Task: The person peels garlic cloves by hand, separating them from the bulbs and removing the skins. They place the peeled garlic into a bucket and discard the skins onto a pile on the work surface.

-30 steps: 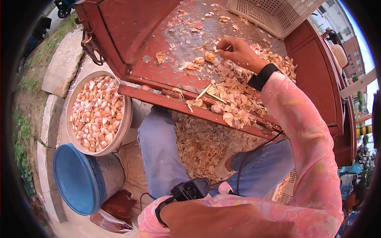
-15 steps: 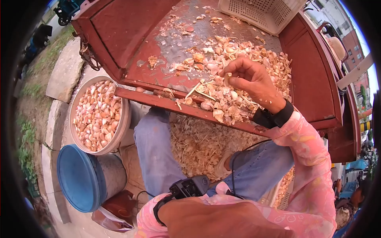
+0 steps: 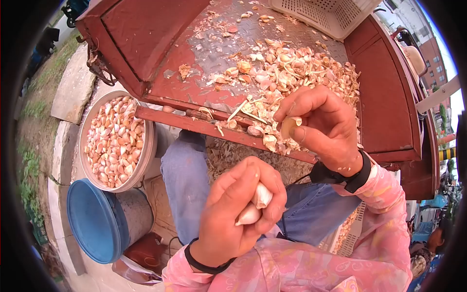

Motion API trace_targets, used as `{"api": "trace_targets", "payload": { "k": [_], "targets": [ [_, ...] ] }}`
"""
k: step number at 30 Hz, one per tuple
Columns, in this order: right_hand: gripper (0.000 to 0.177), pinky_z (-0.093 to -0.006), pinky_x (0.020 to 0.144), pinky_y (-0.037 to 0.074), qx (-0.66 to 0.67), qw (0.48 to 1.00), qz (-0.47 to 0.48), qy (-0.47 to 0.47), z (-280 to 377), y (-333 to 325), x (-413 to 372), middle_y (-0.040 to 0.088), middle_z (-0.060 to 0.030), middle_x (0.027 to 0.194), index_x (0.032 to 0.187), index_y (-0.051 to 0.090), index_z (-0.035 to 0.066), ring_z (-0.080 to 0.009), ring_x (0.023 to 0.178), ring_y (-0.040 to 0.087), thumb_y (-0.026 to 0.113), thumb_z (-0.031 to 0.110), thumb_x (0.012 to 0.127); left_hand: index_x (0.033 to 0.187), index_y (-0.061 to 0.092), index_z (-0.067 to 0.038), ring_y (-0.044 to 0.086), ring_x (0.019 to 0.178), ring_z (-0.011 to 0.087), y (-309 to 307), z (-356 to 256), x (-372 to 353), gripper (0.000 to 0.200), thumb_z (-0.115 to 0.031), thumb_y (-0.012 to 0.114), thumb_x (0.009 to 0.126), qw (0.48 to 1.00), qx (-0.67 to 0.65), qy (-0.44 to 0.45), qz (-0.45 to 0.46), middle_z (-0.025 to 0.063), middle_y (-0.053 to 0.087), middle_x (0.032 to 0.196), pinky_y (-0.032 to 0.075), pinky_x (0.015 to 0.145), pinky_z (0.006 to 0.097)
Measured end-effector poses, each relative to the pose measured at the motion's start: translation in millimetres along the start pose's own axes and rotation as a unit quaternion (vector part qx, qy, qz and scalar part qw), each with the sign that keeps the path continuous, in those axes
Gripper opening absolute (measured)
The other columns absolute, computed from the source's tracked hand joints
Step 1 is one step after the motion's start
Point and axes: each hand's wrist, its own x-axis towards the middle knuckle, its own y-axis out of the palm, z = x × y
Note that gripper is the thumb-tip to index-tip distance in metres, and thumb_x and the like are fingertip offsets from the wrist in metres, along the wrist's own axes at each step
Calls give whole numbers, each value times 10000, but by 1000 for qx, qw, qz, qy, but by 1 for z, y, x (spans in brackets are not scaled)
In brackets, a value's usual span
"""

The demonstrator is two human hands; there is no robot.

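Observation:
My left hand is raised above my lap, its fingers curled round garlic cloves that show pale pink and white. To the right and higher, my right hand pinches a small pale piece, seemingly a garlic clove, between thumb and fingertips. That hand is over the front edge of the red truck bed. Behind it lies a heap of garlic cloves and skins on the metal floor, with a few dry stalks at the near edge.
A white bucket full of cloves stands at the left, beside a bucket with a blue lid. A pale perforated crate sits at the back of the bed. Peelings cover the ground between my knees.
My left hand has risen and turned, so the cloves in it now show. My right hand has come back from the heap towards me, still pinching a pale piece.

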Motion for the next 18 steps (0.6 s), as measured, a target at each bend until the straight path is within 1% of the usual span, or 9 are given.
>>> {"api": "trace_targets", "payload": {
  "k": [3,5,8,11,12,13,15,17,18],
  "targets": [
    [54,-296,680,448,-294,922,226,-110,-4,16,16,578,-78,845,863,569,17,-159,758,541,586,24,812,996,500,-31,586,686,178,-24,2,19,351,-330,321,961,984,-64,-31,-160,77,571,818,454,488,217],
    [35,-286,667,441,-280,927,232,-92,-15,18,27,575,-59,828,851,580,20,-153,744,537,583,38,822,1012,510,-37,588,684,181,-35,-1,30,361,-349,338,954,966,-112,1,-235,69,577,830,493,508,215],
    [67,-258,628,421,-302,945,128,2,-33,-2,54,563,-31,783,842,584,15,-125,712,526,579,82,842,1009,509,-18,554,679,168,-56,-27,27,324,-307,379,949,972,-153,17,-177,101,562,844,489,493,190],
    [102,-276,531,425,-443,884,53,143,-64,-51,100,574,-36,732,886,584,4,-120,641,548,551,83,829,971,514,6,504,659,139,-55,-79,15,300,-276,416,941,975,-35,145,-165,137,544,848,458,469,172],
    [155,-324,551,442,-536,839,89,34,-95,-85,111,607,-83,767,911,587,9,-200,648,582,568,119,805,967,520,4,500,655,132,-63,-101,9,298,-277,423,939,956,71,213,-188,127,547,842,449,488,173],
    [155,-324,551,442,-537,839,83,34,-101,-93,120,607,-83,767,911,587,9,-200,648,582,568,119,805,962,527,1,496,651,125,-73,-125,2,296,-277,429,938,921,176,280,-207,117,550,836,440,508,174],
    [200,-350,601,454,-599,780,137,116,-110,-97,132,615,-129,765,919,589,17,-259,664,591,587,160,779,965,538,-5,491,649,110,-95,-167,-3,286,-275,452,928,754,378,373,-387,91,561,834,422,559,177],
    [207,-352,609,455,-608,777,132,96,-123,-95,129,609,-132,742,905,588,20,-260,661,590,593,177,771,981,562,5,522,685,131,-149,-216,-22,295,-270,485,910,647,508,356,-443,72,578,847,430,621,219],
    [215,-354,618,455,-619,771,132,77,-127,-93,127,604,-135,720,892,588,22,-262,657,588,599,193,762,981,562,5,522,685,131,-174,-233,-31,295,-270,485,910,646,513,353,-442,72,578,847,430,621,219]
  ]
}}
